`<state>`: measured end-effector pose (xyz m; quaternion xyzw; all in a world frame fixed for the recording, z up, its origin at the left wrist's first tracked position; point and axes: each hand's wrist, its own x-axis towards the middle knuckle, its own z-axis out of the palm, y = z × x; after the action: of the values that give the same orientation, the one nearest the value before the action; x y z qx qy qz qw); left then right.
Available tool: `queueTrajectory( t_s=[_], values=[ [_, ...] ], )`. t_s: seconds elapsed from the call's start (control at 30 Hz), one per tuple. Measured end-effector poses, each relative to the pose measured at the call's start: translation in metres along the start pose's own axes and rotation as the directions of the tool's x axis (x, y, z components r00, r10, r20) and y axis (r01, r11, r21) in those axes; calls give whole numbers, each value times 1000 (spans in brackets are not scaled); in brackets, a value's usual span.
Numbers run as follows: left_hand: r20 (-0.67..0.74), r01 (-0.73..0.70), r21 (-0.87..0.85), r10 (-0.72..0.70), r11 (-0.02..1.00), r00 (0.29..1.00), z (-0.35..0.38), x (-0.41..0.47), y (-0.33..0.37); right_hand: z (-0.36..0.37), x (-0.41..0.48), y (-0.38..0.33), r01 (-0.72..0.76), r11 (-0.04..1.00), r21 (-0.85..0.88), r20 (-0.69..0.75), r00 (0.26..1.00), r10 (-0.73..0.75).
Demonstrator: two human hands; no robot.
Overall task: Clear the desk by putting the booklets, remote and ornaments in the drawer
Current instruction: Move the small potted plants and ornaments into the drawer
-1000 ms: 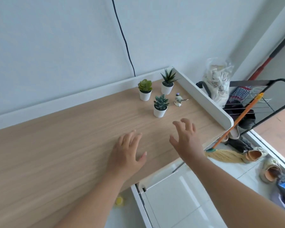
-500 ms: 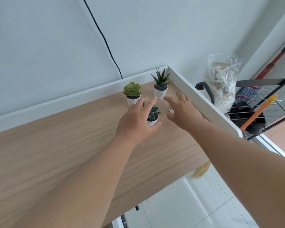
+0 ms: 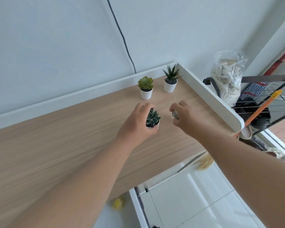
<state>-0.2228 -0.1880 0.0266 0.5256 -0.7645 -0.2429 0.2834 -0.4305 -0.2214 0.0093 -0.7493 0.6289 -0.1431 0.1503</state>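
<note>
My left hand (image 3: pixel 136 122) is wrapped around a small white pot holding a dark green succulent (image 3: pixel 152 117), over the wooden desk (image 3: pixel 72 139). My right hand (image 3: pixel 189 117) pinches a small bird figurine (image 3: pixel 174 115), mostly hidden by the fingers. Two more potted ornaments stand at the back right corner: a light green rosette plant (image 3: pixel 145 87) and a spiky dark plant (image 3: pixel 171 79). An open white drawer (image 3: pixel 135 199) shows below the desk's front edge at the lower right.
A white raised rim (image 3: pixel 215 97) borders the desk's back and right side. A black cable (image 3: pixel 122 37) runs down the wall. Right of the desk stand a plastic bag (image 3: pixel 227 78), a wire rack (image 3: pixel 266 96) and an orange broom handle (image 3: pixel 262 107).
Both hands reached forward from the desk's front edge to the ornaments; the left closed on the dark succulent pot and the right on the bird figurine.
</note>
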Motion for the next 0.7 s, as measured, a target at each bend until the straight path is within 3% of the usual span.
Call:
queueTrajectory(
  t_s=[0.37, 0.53, 0.7],
  values=[
    [-20, 60, 43, -59, 997, 998, -75, -160, -4, 20, -119, -121, 114, 990, 79, 40, 992, -117],
    [82, 1, 69, -7, 998, 997, -84, -232, -18, 49, -177, -158, 149, 985, 90, 99, 983, -157],
    [58, -67, 103, 61, 992, 996, -78, -287, -31, 83, -228, -174, 141, 981, 133, 174, 971, -163]
  ],
)
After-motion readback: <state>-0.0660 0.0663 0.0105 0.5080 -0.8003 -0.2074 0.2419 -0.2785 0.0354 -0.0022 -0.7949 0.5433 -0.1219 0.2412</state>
